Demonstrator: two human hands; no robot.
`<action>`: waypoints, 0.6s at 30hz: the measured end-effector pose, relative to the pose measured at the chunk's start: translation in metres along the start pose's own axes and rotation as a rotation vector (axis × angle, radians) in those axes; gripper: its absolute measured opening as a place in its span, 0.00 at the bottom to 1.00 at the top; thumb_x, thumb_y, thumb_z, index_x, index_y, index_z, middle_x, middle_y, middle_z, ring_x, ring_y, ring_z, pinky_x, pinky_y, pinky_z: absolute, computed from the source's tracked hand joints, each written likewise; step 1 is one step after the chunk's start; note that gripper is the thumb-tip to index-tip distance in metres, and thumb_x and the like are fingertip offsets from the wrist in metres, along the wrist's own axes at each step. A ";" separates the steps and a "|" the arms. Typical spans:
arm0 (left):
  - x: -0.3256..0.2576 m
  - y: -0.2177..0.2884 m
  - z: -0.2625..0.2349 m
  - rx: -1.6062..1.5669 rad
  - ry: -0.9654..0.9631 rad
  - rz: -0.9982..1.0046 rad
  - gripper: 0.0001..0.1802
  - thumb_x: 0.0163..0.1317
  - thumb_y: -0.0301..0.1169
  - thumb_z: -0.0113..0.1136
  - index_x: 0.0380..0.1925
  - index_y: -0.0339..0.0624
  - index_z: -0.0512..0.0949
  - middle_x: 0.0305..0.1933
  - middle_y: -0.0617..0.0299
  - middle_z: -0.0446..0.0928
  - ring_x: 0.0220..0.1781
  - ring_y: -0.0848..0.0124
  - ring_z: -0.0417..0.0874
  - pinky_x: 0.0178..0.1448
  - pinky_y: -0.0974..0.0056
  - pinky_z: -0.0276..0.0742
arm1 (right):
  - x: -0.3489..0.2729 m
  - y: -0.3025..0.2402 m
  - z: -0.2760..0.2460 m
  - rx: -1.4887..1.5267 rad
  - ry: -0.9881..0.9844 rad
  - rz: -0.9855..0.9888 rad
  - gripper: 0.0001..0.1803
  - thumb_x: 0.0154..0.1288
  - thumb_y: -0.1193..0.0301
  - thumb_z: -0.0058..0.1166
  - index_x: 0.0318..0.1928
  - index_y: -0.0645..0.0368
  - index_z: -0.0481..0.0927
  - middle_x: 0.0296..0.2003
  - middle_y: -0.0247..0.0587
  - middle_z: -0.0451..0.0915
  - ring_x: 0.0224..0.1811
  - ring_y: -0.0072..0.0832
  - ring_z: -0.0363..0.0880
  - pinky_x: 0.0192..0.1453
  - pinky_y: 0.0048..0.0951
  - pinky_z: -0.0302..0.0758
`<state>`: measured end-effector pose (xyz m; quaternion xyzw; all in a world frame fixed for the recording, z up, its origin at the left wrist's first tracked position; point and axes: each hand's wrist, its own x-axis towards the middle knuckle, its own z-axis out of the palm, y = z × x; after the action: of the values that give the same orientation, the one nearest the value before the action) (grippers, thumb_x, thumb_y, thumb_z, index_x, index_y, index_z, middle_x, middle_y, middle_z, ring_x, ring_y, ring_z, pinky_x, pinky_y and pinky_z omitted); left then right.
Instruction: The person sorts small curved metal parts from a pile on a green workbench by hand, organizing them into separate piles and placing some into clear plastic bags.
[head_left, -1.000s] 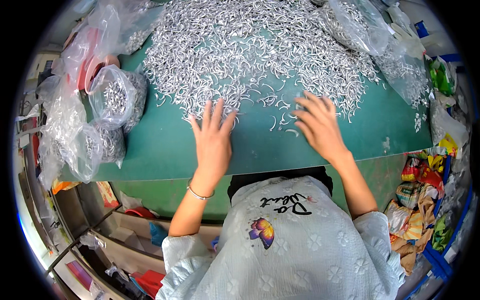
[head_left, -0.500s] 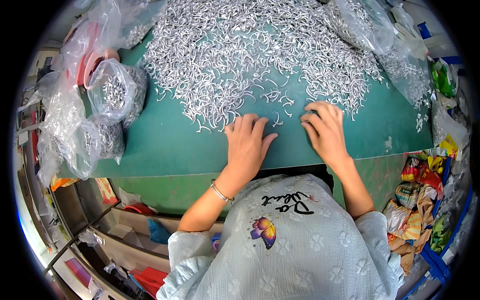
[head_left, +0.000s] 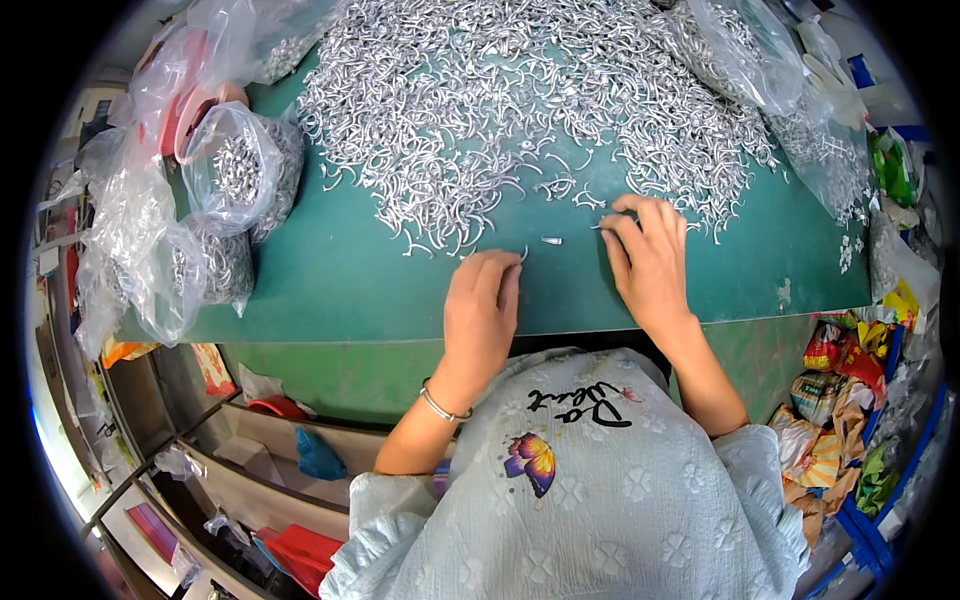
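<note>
A big heap of small curved silver metal pieces [head_left: 430,130] covers the far part of the green table [head_left: 370,300]. My left hand [head_left: 482,305] is closed near the heap's front edge, with one curved metal piece [head_left: 524,255] pinched at its fingertips. Opposite it, my right hand [head_left: 648,260] has its fingers bent and thumb close to the index finger; a tiny silver bit shows at the tips, partly hidden. Between the hands lies a single short silver piece [head_left: 551,240]. A few loose curved pieces [head_left: 560,187] lie just beyond it.
Clear plastic bags [head_left: 235,170] filled with metal pieces stand at the left, beside a pink container [head_left: 200,115]. Another filled bag [head_left: 820,150] lies at the right edge. Below left are shelves with a red item [head_left: 300,555]; colourful packets [head_left: 815,440] sit at the lower right.
My left hand has drawn back slightly toward me and its fingers have closed on a curved piece. A short piece now lies alone between the hands. The right hand has barely moved.
</note>
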<state>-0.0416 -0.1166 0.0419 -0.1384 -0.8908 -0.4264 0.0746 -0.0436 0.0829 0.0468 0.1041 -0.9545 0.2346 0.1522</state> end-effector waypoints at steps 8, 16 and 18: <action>0.002 -0.002 0.001 -0.663 -0.106 -0.487 0.07 0.59 0.16 0.52 0.37 0.29 0.75 0.34 0.57 0.78 0.36 0.74 0.80 0.40 0.74 0.76 | 0.051 0.017 0.020 -0.082 0.074 -0.055 0.07 0.52 0.76 0.55 0.35 0.59 0.78 0.40 0.38 0.72 0.45 0.36 0.67 0.48 0.35 0.61; -0.005 -0.006 0.000 -1.567 -0.227 -0.874 0.16 0.61 0.27 0.43 0.43 0.24 0.71 0.44 0.46 0.75 0.45 0.60 0.79 0.50 0.58 0.76 | 0.028 0.002 0.000 0.145 0.018 -0.040 0.05 0.52 0.77 0.55 0.31 0.58 0.74 0.35 0.36 0.74 0.40 0.34 0.69 0.46 0.33 0.61; -0.004 -0.003 0.008 -1.684 -0.233 -0.896 0.16 0.63 0.29 0.43 0.43 0.25 0.71 0.42 0.47 0.76 0.44 0.61 0.79 0.50 0.59 0.76 | 0.023 -0.016 0.002 0.265 -0.036 -0.077 0.05 0.52 0.77 0.55 0.31 0.58 0.74 0.35 0.35 0.74 0.40 0.34 0.69 0.45 0.33 0.61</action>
<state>-0.0390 -0.1127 0.0338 0.1652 -0.2642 -0.8989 -0.3081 -0.0613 0.0649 0.0599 0.1639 -0.9131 0.3506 0.1287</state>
